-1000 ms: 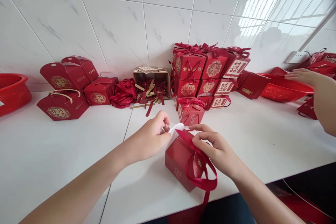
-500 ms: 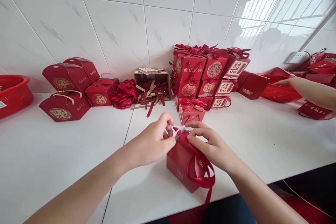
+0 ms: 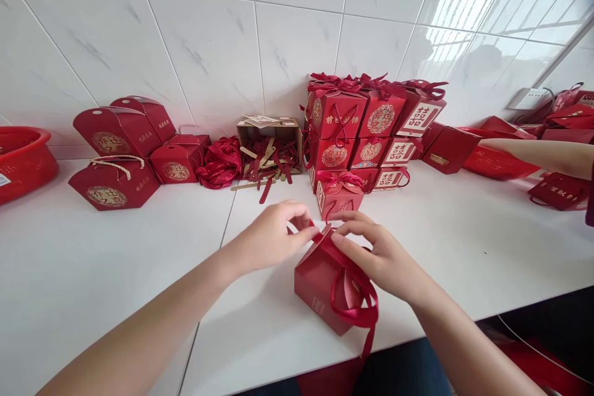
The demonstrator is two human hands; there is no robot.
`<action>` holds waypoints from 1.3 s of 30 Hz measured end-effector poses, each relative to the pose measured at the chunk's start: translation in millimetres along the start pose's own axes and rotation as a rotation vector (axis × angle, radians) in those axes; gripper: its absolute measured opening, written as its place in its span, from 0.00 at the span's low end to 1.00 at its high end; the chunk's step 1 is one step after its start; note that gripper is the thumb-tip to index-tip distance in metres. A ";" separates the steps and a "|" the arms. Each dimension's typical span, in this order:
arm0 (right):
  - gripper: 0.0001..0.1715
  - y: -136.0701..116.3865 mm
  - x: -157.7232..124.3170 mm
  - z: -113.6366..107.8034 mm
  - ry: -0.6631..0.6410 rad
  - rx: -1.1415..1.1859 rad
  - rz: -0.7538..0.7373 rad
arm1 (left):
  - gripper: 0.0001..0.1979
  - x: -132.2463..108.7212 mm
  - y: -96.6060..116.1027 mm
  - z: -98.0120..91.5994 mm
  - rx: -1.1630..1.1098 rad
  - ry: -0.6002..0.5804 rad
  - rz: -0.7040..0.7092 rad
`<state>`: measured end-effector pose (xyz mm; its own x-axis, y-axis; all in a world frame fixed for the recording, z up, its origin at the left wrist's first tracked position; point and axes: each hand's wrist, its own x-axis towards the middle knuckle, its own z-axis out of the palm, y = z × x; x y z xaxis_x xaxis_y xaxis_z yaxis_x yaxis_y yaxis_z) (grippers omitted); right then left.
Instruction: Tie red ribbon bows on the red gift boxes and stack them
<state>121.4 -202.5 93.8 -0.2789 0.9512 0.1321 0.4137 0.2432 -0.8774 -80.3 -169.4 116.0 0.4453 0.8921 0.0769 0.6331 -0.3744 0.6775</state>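
Note:
A red gift box [image 3: 315, 294] stands on the white table in front of me, its top flaps drawn together. A dark red ribbon [image 3: 359, 318] passes through the top and hangs in a loop down the right side, one tail reaching past the table edge. With thumb and forefinger, my left hand [image 3: 273, 238] pinches the ribbon at the left of the box's top. My right hand [image 3: 383, 253] closes on the top flaps from the right, thumb in front and fingers behind; the ribbon runs beside its thumb.
Behind the box stand stacked finished boxes [image 3: 336, 117] with bows. An open carton [image 3: 271, 130] holds red and gold strips, beside a heap of ribbon [image 3: 218, 161]. More boxes [image 3: 111, 192] and a red basket [image 3: 28, 161] are left; another person's arm [image 3: 542, 154] reaches over a basket at right.
The white inside of the top flaps, visible before, has gone from sight as the flaps came together. My left hand has shifted slightly right, pulling at the ribbon.

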 end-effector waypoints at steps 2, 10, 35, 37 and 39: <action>0.12 5.1 -8.6 -7.0 0.120 -0.047 -0.053 | 0.07 0.5 -8.4 -8.6 0.405 0.132 -0.083; 0.17 34.9 -60.2 -7.5 0.111 -0.029 0.121 | 0.09 7.6 -19.9 -7.6 0.304 0.203 0.086; 0.22 43.3 -18.2 -45.0 -0.096 0.235 0.196 | 0.20 -40.8 -29.0 -8.8 -0.671 -0.126 -0.351; 0.22 43.3 -20.6 -47.1 -0.012 0.160 0.193 | 0.22 -40.7 -30.4 -13.0 -0.650 -0.091 -0.356; 0.21 44.5 -22.6 -46.4 0.040 0.077 0.183 | 0.24 -41.0 -31.0 -13.5 -0.534 -0.088 -0.344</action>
<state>186.4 -204.3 73.2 -0.1697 0.9854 -0.0156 0.3865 0.0520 -0.9208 -126.7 -191.0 101.7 0.3377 0.9061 -0.2547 0.3568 0.1272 0.9255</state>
